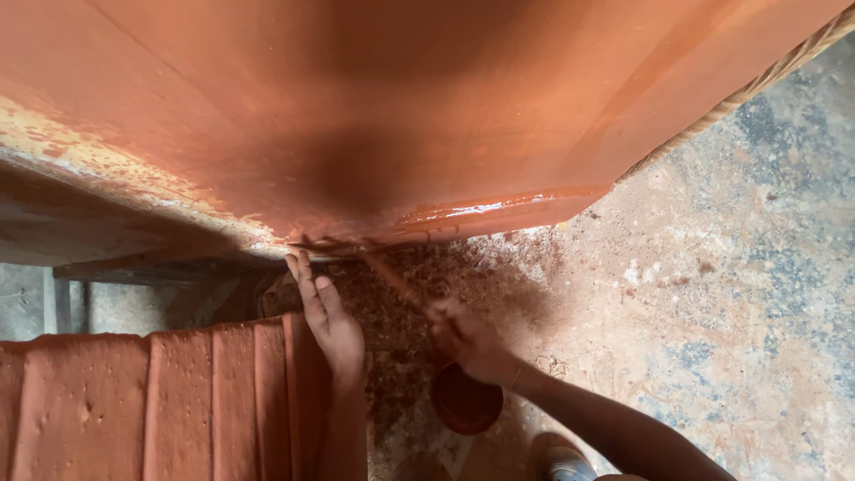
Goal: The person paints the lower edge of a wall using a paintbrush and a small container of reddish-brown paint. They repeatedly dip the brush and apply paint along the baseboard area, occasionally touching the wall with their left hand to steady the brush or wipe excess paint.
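Closed around a thin brush handle [392, 276], the right hand [468, 343] points it toward eleven o'clock, its tip at the wet lower edge of the orange panel [427, 116]. Left hand [329, 316] lies flat, fingers straight, holding nothing, beside a red ribbed board [160, 401]. Paint bowl [465, 403] sits at six o'clock under the right wrist.

The brush [392, 278] in the right hand [468, 343] was blurred, its bristles indistinguishable. The paint pot [465, 403] sat partly hidden beneath that wrist. The shoe [563, 460] was cut off by the bottom edge.
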